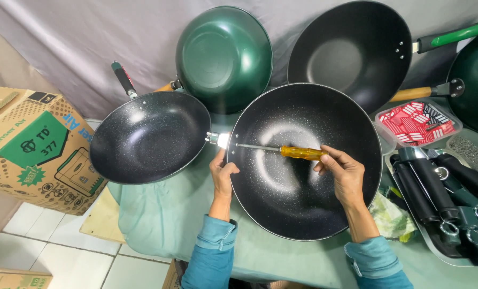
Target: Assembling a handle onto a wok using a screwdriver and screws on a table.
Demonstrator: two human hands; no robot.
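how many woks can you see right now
5: speckled wok under both hands, speckled wok left, green one behind, black one upper right, green one cut off far right.

Glossy speckled wok (pixel 303 176), translucent amber plastic screwdriver (pixel 302 153)

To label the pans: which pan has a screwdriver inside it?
The large speckled black pan in front, held by both hands; the screwdriver lies across it.
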